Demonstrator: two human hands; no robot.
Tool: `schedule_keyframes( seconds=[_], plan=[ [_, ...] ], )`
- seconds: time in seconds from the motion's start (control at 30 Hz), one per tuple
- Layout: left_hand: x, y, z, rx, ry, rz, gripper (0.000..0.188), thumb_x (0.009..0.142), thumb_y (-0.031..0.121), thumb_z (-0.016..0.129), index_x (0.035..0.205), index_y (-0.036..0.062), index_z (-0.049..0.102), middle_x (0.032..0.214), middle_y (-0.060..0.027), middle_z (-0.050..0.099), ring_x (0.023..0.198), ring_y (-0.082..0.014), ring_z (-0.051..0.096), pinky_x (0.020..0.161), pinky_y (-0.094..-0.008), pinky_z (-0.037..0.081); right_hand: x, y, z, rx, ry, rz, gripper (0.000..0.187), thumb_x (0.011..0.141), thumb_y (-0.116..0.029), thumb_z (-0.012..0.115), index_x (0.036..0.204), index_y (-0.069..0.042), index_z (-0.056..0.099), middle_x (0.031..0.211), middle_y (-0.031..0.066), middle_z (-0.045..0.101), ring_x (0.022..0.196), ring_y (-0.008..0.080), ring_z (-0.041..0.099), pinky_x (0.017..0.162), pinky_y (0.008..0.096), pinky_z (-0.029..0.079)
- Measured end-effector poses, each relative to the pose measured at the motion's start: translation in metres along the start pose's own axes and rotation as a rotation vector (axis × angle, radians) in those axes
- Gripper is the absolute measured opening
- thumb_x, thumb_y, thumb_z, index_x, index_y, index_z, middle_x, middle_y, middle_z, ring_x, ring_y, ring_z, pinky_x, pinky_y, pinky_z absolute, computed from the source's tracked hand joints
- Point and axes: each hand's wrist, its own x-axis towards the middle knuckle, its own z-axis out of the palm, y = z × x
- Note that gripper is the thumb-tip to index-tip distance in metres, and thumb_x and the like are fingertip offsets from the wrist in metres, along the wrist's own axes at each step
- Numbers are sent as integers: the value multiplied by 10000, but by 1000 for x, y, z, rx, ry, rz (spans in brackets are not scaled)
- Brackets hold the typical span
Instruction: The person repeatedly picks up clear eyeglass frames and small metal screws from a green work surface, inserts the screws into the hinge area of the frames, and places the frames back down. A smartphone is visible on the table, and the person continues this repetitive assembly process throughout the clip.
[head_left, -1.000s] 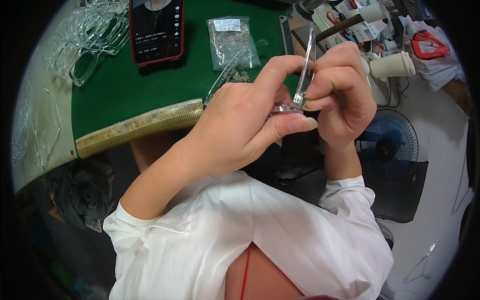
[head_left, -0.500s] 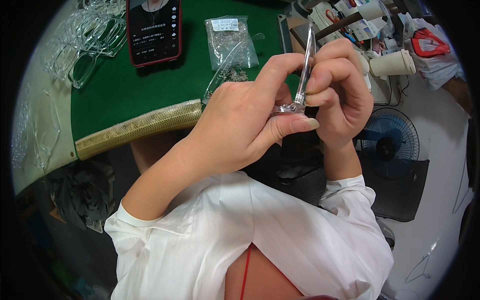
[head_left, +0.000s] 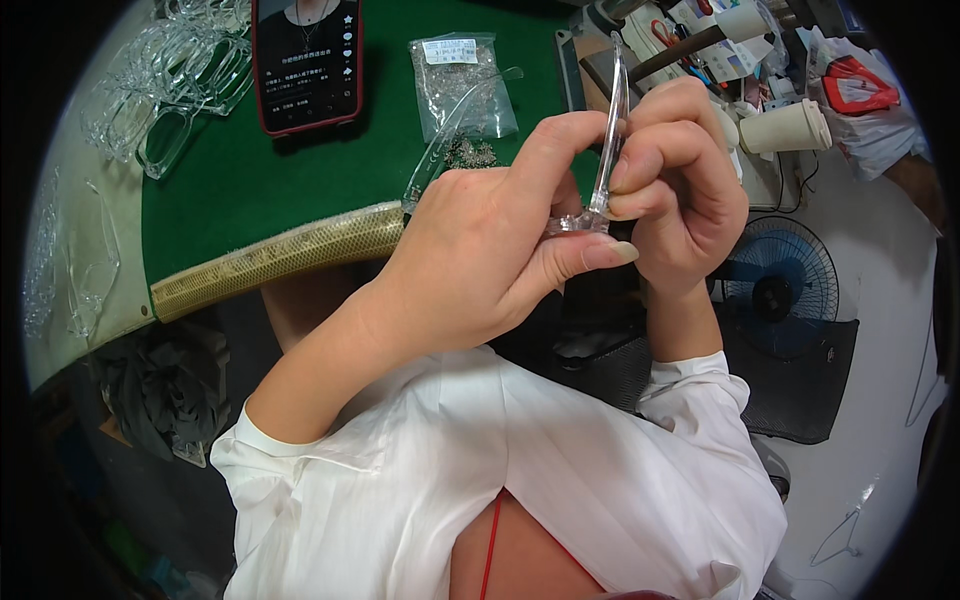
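My left hand (head_left: 470, 235) is closed around a clear plastic eyeglass frame (head_left: 572, 222), its thumb and bent index finger gripping near the hinge. Most of the frame is hidden inside that hand. A clear temple arm (head_left: 612, 130) rises almost upright from the hinge. The curled fingers of my right hand (head_left: 685, 195) pinch it low down, near the joint. Beyond my left wrist another clear temple arm (head_left: 440, 140) slants up over the green mat; I cannot tell whether it belongs to the held frame. Behind my left hand lies a heap of tiny metal parts (head_left: 470, 152).
Several clear eyeglass frames (head_left: 165, 140) pile up at the far left. A phone (head_left: 310, 75) and a bag of small parts (head_left: 455, 105) lie on the green mat (head_left: 230, 205). Gold mesh edging (head_left: 280, 262) borders it. At right are a white cup (head_left: 785, 128) and a fan (head_left: 780, 290).
The temple arm's upper end has tipped slightly left and turned a little. Both hands keep their grip in nearly the same place.
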Motion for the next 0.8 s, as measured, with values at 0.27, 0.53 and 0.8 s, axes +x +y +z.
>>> schedule_keyframes(
  seconds=[0.27,0.53,0.8],
  plan=[
    [-1,0,2,26,22,19,641,831,193,672,1342,-12,342,957,-198,672,875,-261,685,729,-287,509,-2,-1,1,77,39,36,135,675,-85,736,749,-23,641,787,58,554,756,164,496,647,246,401],
    [-2,-4,5,-253,-10,-36,660,882,298,625,1363,-18,303,858,-100,628,745,-145,623,683,-249,497,-2,0,5,87,62,12,138,692,-103,730,742,-21,631,782,54,553,752,159,486,643,247,394],
    [0,-4,4,-347,-37,-57,674,899,346,602,1367,-28,294,877,-90,614,759,-122,613,671,-243,503,1,6,1,123,25,-47,130,680,-82,735,749,-24,641,784,49,554,758,152,497,649,246,396]
  ],
)
